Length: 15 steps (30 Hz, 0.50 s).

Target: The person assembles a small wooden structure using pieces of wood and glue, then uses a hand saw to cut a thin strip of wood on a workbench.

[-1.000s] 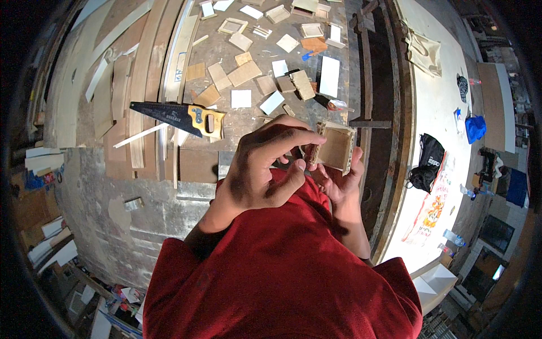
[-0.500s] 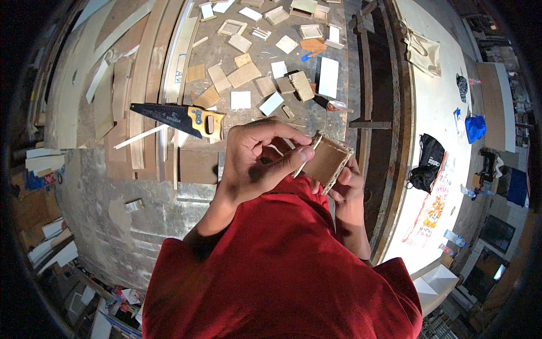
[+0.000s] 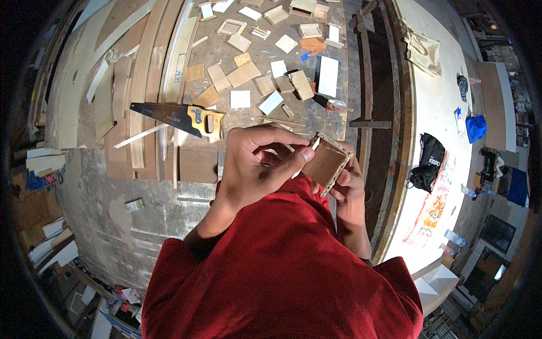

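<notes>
In front of my red shirt, a small shallow wooden box point(image 3: 326, 160) with rough, ragged rims tilts between my hands. My right hand point(image 3: 350, 179) grips it from the right and below, its fingers partly hidden behind the box. My left hand point(image 3: 257, 161) is closed in a pinch, thumb and forefinger on a thin pale strip point(image 3: 315, 143) along the box's left edge. Whether that strip is fixed to the box I cannot tell. Beyond my left hand lies a handsaw point(image 3: 175, 117) with a yellow and black handle.
Small wooden blocks point(image 3: 244, 74), white pieces point(image 3: 240, 99) and shallow frames point(image 3: 232, 27) are scattered over the worktable point(image 3: 212, 53). Long boards point(image 3: 148, 73) lie at the left. A dark gap with a wooden crossbar point(image 3: 370, 125) separates the pale right-hand table point(image 3: 418, 107), where a black bag point(image 3: 427, 162) lies.
The box has turned slightly in my hands, showing more of its inner face. My left hand's pinch has shifted a little along the left edge. The scattered pieces lie as before.
</notes>
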Tool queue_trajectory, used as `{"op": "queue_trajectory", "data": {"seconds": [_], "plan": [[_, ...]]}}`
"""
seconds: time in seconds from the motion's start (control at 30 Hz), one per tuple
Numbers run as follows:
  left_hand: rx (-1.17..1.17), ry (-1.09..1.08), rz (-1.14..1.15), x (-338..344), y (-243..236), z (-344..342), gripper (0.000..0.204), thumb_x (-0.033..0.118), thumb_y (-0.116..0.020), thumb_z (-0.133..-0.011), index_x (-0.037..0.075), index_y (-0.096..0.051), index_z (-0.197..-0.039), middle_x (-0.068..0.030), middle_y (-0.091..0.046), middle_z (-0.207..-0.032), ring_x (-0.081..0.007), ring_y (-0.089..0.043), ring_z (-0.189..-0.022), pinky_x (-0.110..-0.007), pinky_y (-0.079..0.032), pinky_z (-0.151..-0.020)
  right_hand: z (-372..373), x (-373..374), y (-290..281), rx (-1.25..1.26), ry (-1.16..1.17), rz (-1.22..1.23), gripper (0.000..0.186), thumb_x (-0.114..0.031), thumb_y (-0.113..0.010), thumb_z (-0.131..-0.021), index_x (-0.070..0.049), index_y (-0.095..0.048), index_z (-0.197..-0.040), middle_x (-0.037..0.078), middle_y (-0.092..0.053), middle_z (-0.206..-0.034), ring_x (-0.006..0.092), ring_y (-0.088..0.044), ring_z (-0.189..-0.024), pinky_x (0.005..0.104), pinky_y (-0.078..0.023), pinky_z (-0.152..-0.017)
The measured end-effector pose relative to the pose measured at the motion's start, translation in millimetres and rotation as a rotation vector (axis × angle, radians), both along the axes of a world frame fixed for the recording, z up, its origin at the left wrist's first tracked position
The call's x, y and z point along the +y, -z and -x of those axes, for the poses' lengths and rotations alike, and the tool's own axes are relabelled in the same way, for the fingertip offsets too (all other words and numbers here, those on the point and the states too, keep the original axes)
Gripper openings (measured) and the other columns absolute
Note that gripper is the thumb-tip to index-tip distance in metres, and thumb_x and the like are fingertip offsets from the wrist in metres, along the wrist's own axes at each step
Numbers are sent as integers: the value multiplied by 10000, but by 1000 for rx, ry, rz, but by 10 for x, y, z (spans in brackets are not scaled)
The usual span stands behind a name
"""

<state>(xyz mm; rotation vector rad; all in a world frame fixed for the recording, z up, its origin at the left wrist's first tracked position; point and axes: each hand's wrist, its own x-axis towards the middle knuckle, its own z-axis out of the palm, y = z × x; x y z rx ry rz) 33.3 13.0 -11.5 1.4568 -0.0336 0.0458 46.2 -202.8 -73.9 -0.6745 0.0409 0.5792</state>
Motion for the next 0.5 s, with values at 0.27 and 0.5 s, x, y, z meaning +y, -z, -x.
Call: {"op": "queue_trajectory", "data": {"seconds": [0.27,0.5], "plan": [[-92,-201,-326,-110,-172,71,92,14,-770,-817,-30,-744,-894,-61,-705,-773,-46,-591,-617,-194,-432,-528,-29,-27,-4,-20,-46,80,788,-223,-909,-703,55,-498,-1315,223,-598,-1289,311,-631,-1147,467,-525,-987],[-325,-330,-482,-190,-113,51,138,-27,-780,-732,-5,-739,-862,-86,-695,-762,-115,-632,-627,-243,-484,-571,-63,-23,17,-32,-75,107,846,-261,-939,-664,77,-518,-1314,199,-634,-1246,271,-638,-1129,418,-492,-1015]]}}
